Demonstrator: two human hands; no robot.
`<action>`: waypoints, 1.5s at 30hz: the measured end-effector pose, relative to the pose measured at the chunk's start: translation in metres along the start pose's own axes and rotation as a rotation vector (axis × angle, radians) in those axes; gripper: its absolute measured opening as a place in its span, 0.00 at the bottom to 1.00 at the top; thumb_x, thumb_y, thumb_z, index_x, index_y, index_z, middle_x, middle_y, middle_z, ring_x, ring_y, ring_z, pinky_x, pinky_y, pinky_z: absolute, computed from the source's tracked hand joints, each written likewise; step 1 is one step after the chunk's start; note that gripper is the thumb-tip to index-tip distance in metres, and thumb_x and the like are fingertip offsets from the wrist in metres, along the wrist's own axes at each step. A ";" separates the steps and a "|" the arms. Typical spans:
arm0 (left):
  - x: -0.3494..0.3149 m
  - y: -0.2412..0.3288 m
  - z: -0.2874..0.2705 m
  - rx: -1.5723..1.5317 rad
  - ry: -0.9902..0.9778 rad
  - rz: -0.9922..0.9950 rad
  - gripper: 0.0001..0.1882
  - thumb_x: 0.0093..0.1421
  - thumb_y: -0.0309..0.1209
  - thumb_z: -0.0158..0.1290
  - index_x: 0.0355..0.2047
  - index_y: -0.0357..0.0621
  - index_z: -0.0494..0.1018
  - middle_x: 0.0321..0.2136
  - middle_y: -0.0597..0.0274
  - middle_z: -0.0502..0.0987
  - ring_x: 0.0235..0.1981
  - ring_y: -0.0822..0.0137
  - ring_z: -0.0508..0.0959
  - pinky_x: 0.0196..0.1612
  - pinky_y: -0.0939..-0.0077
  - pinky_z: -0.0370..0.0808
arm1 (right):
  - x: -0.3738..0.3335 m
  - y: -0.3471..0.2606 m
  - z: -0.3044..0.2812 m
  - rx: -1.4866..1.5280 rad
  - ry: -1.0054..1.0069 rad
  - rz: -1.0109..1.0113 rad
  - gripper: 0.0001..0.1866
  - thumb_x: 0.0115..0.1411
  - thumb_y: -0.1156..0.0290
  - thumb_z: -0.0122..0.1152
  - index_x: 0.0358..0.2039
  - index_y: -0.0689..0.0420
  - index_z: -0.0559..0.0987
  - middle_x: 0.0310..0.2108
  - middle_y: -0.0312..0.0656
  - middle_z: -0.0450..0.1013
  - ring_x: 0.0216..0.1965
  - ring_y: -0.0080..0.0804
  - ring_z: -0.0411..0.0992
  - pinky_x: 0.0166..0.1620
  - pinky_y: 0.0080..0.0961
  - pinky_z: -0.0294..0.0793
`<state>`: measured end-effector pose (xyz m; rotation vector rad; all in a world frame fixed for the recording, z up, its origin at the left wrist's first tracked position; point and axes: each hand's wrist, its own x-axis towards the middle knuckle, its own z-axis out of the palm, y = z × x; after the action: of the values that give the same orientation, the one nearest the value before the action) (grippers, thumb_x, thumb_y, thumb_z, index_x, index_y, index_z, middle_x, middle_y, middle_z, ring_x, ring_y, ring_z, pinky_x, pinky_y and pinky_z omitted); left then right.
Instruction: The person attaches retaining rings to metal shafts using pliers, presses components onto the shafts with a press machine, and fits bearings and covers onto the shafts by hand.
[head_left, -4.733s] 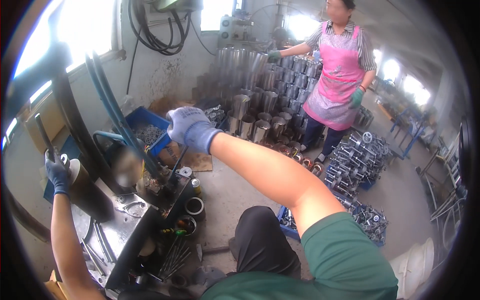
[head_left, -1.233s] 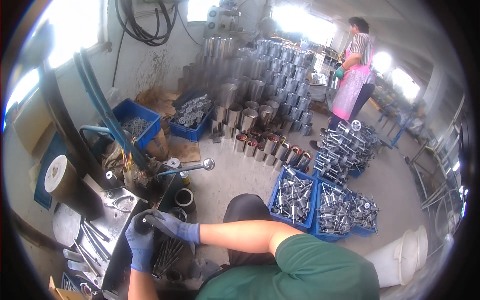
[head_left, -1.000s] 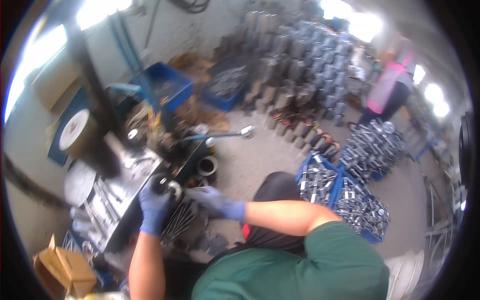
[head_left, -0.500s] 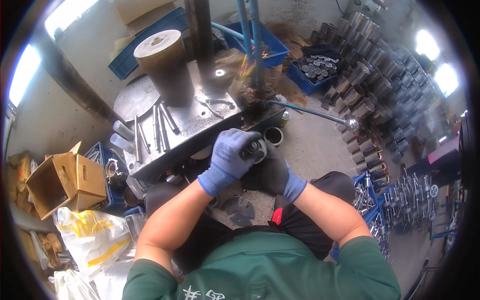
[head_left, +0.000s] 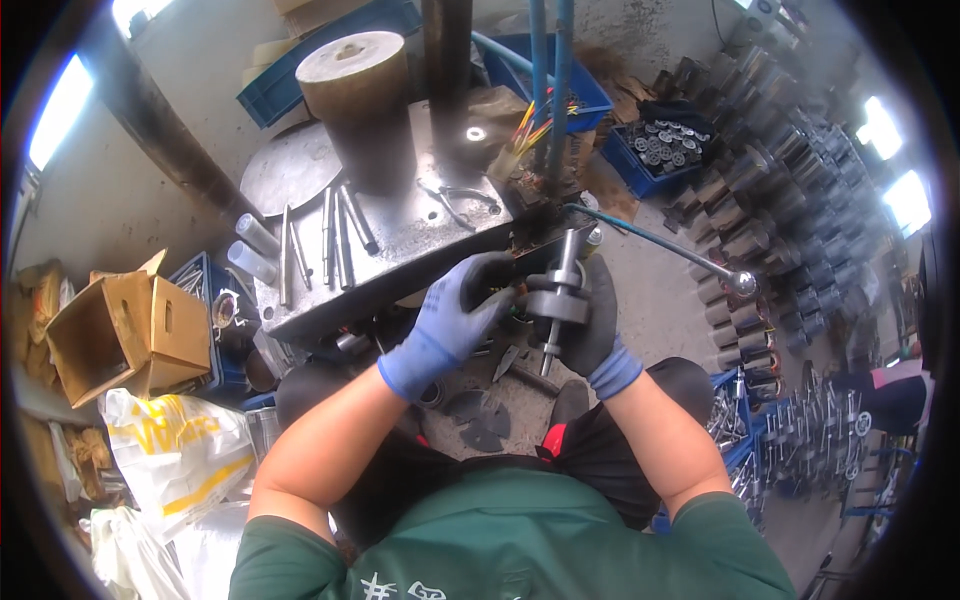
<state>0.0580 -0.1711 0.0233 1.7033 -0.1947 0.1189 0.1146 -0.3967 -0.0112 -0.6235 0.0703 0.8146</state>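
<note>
A metal shaft with a thick round collar (head_left: 557, 306) stands roughly upright in front of me, its thin end pointing down. My right hand (head_left: 598, 335), in a blue and black work glove, is closed around its right side. Just left of the collar, my left hand (head_left: 440, 318) wears the same kind of glove. Its thumb and fingers are apart and bent toward the shaft, and I see nothing held in them. Beyond both hands is the front edge of a steel press table (head_left: 395, 230).
On the table are metal rods (head_left: 343, 235), pliers (head_left: 455, 203) and a large cylinder (head_left: 355, 95). A ball-ended lever (head_left: 742, 284) juts out right. Metal sleeves (head_left: 760, 225) are stacked far right, past a blue crate (head_left: 640, 182). A cardboard box (head_left: 180, 335) stands left.
My hands were together around a dark round part seen end-on. Now they are apart: the right holds the shaft upright, and the left has drawn away to the left. The view has shifted slightly.
</note>
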 end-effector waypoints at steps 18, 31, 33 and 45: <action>0.025 -0.015 -0.029 0.405 0.164 0.103 0.35 0.51 0.31 0.71 0.60 0.45 0.73 0.35 0.54 0.81 0.35 0.66 0.83 0.43 0.68 0.82 | -0.011 0.041 0.013 -0.803 -0.078 -0.486 0.20 0.73 0.61 0.58 0.56 0.65 0.77 0.50 0.48 0.77 0.49 0.31 0.76 0.54 0.28 0.76; 0.008 0.009 -0.033 0.355 0.111 0.118 0.35 0.51 0.30 0.72 0.60 0.41 0.73 0.46 0.48 0.83 0.45 0.57 0.86 0.50 0.64 0.82 | -0.009 0.035 0.011 -0.688 0.159 -0.481 0.18 0.76 0.65 0.53 0.58 0.64 0.76 0.48 0.47 0.82 0.52 0.32 0.78 0.60 0.29 0.75; 0.009 0.012 -0.027 0.403 0.086 0.235 0.35 0.52 0.33 0.69 0.61 0.41 0.73 0.46 0.46 0.82 0.46 0.51 0.85 0.50 0.63 0.83 | 0.002 0.031 0.020 -0.832 0.160 -0.524 0.20 0.77 0.64 0.53 0.60 0.64 0.75 0.50 0.45 0.81 0.52 0.29 0.78 0.60 0.27 0.75; 0.011 -0.007 -0.019 0.410 0.081 0.195 0.34 0.53 0.31 0.69 0.60 0.38 0.73 0.48 0.43 0.82 0.50 0.48 0.84 0.54 0.60 0.81 | 0.022 0.022 -0.013 -1.102 0.156 -0.616 0.27 0.75 0.50 0.54 0.50 0.66 0.81 0.40 0.44 0.81 0.40 0.30 0.79 0.49 0.27 0.78</action>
<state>0.0710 -0.1522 0.0211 2.0794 -0.2907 0.3942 0.1166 -0.3779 -0.0386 -1.6451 -0.4439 0.1322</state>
